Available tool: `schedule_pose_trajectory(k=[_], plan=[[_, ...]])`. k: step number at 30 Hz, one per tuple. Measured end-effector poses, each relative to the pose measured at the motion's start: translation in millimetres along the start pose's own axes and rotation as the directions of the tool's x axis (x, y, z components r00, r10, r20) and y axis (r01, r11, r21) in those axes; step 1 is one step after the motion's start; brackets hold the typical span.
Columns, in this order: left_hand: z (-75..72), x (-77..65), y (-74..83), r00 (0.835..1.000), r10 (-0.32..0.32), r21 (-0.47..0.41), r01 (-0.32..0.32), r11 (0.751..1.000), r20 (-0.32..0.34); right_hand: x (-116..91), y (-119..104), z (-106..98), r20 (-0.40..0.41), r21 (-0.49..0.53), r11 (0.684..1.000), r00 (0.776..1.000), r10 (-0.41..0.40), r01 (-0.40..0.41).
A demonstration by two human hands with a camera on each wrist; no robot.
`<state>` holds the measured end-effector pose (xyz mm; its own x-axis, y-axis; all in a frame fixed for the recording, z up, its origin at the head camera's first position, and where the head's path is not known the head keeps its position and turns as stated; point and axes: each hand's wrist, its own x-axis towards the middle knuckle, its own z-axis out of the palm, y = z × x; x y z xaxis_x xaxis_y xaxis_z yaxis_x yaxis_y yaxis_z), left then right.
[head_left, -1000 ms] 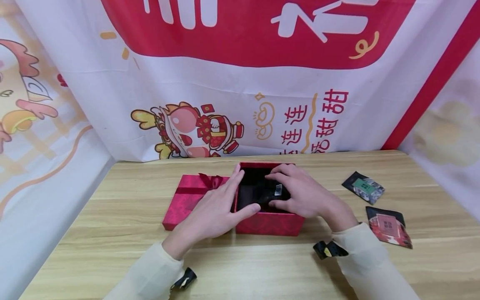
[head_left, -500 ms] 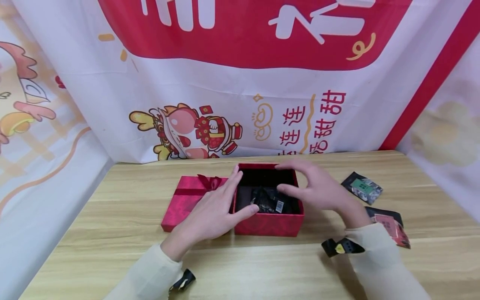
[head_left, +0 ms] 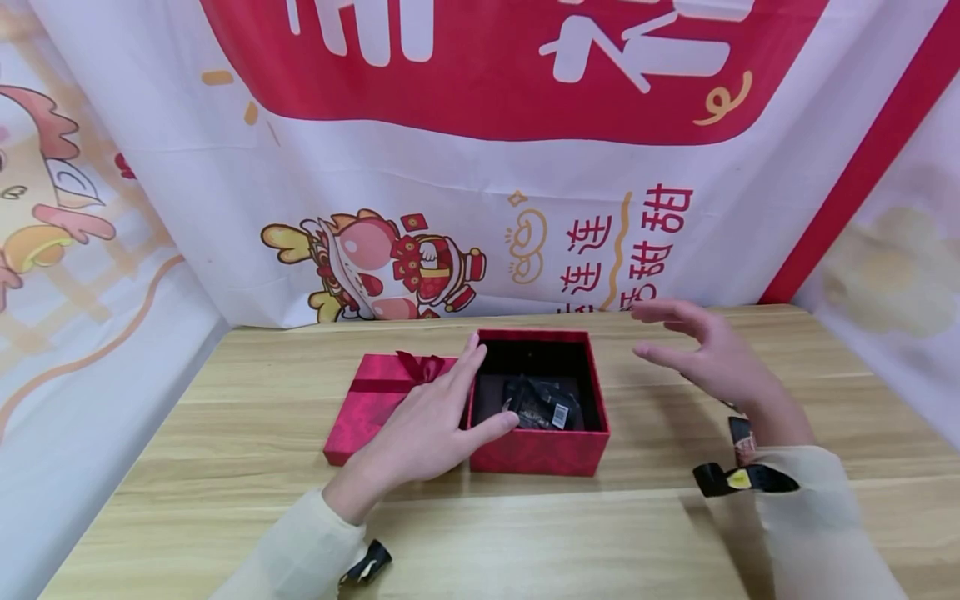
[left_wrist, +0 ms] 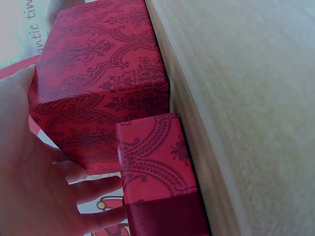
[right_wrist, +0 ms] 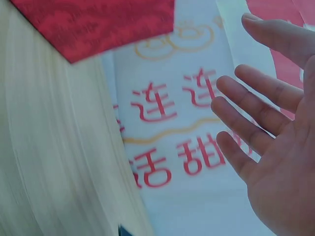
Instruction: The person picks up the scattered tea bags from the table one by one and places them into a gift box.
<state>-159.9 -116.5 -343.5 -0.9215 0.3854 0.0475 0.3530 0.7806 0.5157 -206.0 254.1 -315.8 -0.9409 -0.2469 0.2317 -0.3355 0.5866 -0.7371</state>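
Note:
A red patterned gift box stands lidless on the table, its inside black. In it lie dark glossy packets, one with a white barcode label; how many cannot be told. My left hand rests at the box's left side, fingers stretched along the wall and thumb at the front rim. The left wrist view shows that hand beside the box, fingertips by the lid. Right of the box, in mid-air, my right hand holds nothing; the right wrist view shows its fingers spread.
The red lid with a dark red ribbon bow lies left of the box, partly behind my left hand. A pouch at the right is mostly hidden by my right arm. A printed cloth hangs behind the wooden table.
My right hand has come up out of the box and moved right, leaving a dark packet inside. It now hides the pouches at the right. My left hand has stayed in place.

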Motion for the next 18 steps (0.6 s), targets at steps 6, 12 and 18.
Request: schedule_pose_trajectory(k=[6,12,18], plan=[[-0.1,0.1,0.2,1.000,-0.001,0.003,0.001,1.000,0.000,-8.7,25.0,-18.8,-0.070,0.073,0.997,0.997,0.031,-0.025],[0.4,0.5,0.4,1.000,-0.008,0.002,0.008,1.000,-0.001,-19.0,48.2,-38.5,-0.095,0.105,0.992,0.992,0.082,-0.072],[0.5,0.7,0.7,1.000,-0.010,0.007,0.010,1.000,-0.001,-27.1,68.2,-49.7,-0.104,0.117,0.987,0.987,0.126,-0.113]])
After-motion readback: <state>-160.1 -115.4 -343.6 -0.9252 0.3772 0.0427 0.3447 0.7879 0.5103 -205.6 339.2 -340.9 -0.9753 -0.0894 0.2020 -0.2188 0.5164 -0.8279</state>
